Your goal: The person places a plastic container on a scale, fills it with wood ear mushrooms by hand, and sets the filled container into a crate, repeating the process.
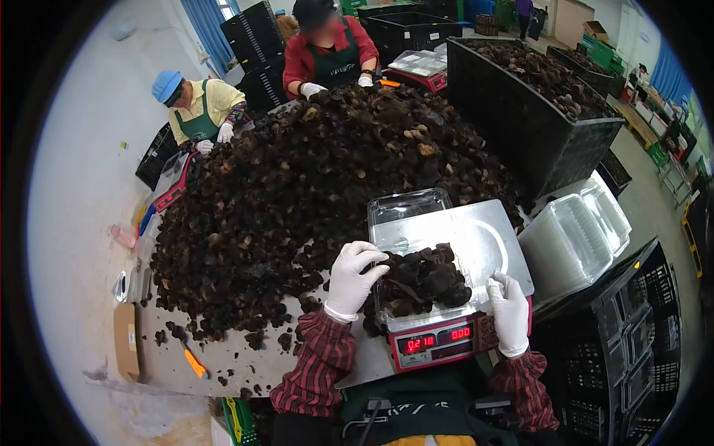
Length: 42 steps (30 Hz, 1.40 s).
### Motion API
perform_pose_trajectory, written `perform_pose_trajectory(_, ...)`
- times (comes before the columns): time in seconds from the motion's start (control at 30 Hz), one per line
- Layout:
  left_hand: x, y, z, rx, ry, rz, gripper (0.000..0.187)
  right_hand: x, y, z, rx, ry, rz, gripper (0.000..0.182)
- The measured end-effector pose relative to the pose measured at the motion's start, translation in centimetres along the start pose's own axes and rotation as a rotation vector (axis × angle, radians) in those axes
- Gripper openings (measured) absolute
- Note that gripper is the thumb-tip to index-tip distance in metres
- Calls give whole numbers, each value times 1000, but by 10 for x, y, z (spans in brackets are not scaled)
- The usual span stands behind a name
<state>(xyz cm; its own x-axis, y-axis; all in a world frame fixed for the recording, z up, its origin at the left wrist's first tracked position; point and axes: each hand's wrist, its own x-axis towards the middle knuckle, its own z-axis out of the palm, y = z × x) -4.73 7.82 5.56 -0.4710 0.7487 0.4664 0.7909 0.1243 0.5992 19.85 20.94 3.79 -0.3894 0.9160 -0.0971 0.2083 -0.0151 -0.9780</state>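
On a red digital scale (431, 343) in front of me lies a clear plastic box (409, 207), its lid folded open toward the back. Dark, ruffled mushrooms (428, 279), looking like wood ear, fill the box. My left hand (353, 281), in a white glove, is at the box's left rim, thumb and fingers pinched on a mushroom's edge. Beside the scale's right edge is my gloved right hand (509, 312), its fingers curled; what they hold, if anything, is hidden. Red digits on the scale's display read 0.218 and 0.00.
A large mushroom heap (297, 178) covers the table (297, 364). Two people in green aprons work behind it. To the right stand stacked clear boxes (573, 234), a black crate (550, 141) of mushrooms and another black crate (632, 349). An orange-handled tool (195, 364) lies front left.
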Motion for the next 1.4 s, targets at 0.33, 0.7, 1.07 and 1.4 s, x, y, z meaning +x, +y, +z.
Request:
perform_pose_trajectory(0.33, -10, -4, 2, -511, -33, -243, 15, 6, 17, 1, -21, 8, -23, 30)
perform_pose_trajectory(0.7, -151, -22, -149, -457, -245, -604, 14, 7, -7, -6, 91, 66, 60, 28)
perform_pose_trajectory(1.07, -228, -52, -129, 418, 13, -489, 12, 7, -14, -2, 42, 85, -17, 25)
perform_pose_trajectory(1.4, -162, -101, -61, 241, 168, -457, 11, -3, -15, -21, -13, 58, 6, 24)
